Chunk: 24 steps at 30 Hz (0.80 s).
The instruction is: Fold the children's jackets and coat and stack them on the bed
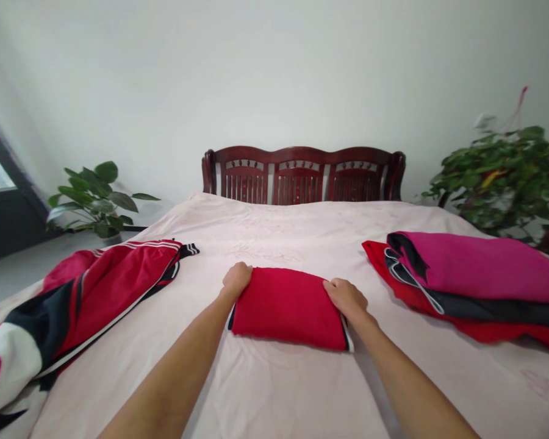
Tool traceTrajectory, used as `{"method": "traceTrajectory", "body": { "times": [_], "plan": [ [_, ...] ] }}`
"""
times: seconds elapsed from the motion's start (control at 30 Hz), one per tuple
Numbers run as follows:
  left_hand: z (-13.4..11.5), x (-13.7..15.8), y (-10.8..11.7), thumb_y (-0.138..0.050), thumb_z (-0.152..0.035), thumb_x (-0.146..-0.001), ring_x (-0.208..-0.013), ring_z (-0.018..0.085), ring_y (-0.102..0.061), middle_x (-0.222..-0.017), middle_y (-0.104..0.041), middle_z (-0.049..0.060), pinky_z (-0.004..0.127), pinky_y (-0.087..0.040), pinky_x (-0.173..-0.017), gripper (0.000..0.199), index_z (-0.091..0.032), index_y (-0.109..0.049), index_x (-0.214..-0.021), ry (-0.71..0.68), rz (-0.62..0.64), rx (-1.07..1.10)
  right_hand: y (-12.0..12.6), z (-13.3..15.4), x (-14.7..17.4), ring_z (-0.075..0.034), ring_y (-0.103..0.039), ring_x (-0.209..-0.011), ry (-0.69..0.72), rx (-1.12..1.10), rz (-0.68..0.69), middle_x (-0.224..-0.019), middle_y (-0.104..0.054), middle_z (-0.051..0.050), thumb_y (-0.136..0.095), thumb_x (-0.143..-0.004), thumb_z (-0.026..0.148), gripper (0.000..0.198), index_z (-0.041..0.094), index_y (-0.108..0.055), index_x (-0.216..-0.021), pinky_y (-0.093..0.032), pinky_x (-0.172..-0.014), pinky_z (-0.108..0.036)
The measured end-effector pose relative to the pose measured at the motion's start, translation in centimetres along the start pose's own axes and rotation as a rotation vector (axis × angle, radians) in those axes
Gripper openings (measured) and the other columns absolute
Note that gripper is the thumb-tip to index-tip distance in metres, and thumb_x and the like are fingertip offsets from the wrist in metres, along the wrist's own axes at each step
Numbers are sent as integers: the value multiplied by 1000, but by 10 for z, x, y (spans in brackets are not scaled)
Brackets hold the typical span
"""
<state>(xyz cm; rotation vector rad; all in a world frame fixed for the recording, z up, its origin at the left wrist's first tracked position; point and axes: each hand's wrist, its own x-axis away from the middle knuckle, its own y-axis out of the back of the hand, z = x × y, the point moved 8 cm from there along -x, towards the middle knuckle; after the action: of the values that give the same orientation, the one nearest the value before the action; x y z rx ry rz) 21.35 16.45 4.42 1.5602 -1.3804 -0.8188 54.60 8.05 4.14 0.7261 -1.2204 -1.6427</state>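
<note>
A red garment, folded into a flat rectangular bundle, lies in front of me on a pale pink bedsheet. Black and white trim shows along its left and right edges. My left hand is closed on its far left corner, thumb on top and the other fingers mostly hidden. At the far right corner my right hand grips the cloth in the same way. Whether the garment is a jacket or trousers, I cannot tell.
Loose red, navy and white sportswear spreads over the bed's left side. To the right is a pile of folded clothes, a magenta piece on top. Behind stand a dark wooden headboard and leafy plants at both sides.
</note>
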Motion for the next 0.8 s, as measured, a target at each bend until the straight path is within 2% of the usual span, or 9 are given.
{"method": "traceTrajectory", "body": {
  "times": [0.1,0.2,0.27,0.37,0.47,0.53,0.6,0.7,0.8],
  "plan": [
    [9,-2,-9,-53,-45,-97,-105,22,-66,-119,-67,10,42,-53,-91,36,-16,-64,-117,24,-8,10,-10,-6,-2,-26,-67,-98,-16,6,-9,-109,-72,-11,-29,-93,50,49,25,-70,-95,-46,-74,-33],
    [18,-1,-13,-43,-38,-100,-105,24,-68,-116,-70,14,36,-53,-85,33,-17,-67,-109,35,-16,3,-15,-14,0,-25,-68,-95,-14,14,13,-109,-72,-10,-28,-95,49,48,25,-70,-94,-46,-72,-32],
    [16,3,-8,-37,-34,-100,-107,28,-68,-115,-71,18,36,-52,-84,36,-17,-67,-109,13,-41,-11,-9,-12,4,-26,-67,-98,11,26,16,-109,-72,-10,-28,-96,49,48,25,-70,-96,-47,-76,-35],
    [-5,16,8,-36,-32,-99,-117,31,-63,-128,-64,21,43,-48,-94,40,-15,-61,-125,-89,-124,-37,16,11,14,-31,-63,-109,109,99,-142,-117,-69,-15,-32,-97,44,45,20,-67,-113,-46,-88,-42],
    [-36,44,9,-36,-36,-101,-135,28,-48,-149,-49,16,41,-35,-112,44,-18,-54,-137,-271,-180,-53,27,57,33,-31,-51,-127,355,143,-317,-137,-59,-18,-34,-98,40,49,15,-56,-133,-37,-106,-43],
    [-54,66,-5,-38,-41,-101,-143,27,-38,-155,-43,11,41,-28,-117,46,-22,-53,-140,-422,-167,-76,8,86,42,-28,-38,-141,566,129,-242,-152,-46,-15,-33,-99,43,55,14,-47,-144,-25,-117,-42],
    [-63,82,-24,-41,-46,-100,-147,30,-32,-158,-40,11,47,-24,-119,50,-23,-49,-144,-533,-140,-119,-20,99,40,-27,-25,-149,664,125,-71,-161,-32,-13,-31,-99,47,62,14,-37,-152,-17,-121,-45],
    [-57,86,-40,-40,-48,-99,-149,33,-28,-160,-35,13,56,-22,-119,56,-22,-43,-149,-553,-90,-167,-49,92,22,-28,-18,-152,569,113,124,-164,-23,-14,-31,-99,47,66,12,-29,-155,-14,-122,-49],
    [-41,75,-39,-38,-50,-99,-150,34,-25,-163,-29,13,58,-23,-118,59,-23,-39,-152,-470,-24,-145,-51,87,5,-28,-22,-151,518,84,176,-163,-26,-16,-35,-98,43,65,10,-30,-154,-15,-121,-48]
  ]
}}
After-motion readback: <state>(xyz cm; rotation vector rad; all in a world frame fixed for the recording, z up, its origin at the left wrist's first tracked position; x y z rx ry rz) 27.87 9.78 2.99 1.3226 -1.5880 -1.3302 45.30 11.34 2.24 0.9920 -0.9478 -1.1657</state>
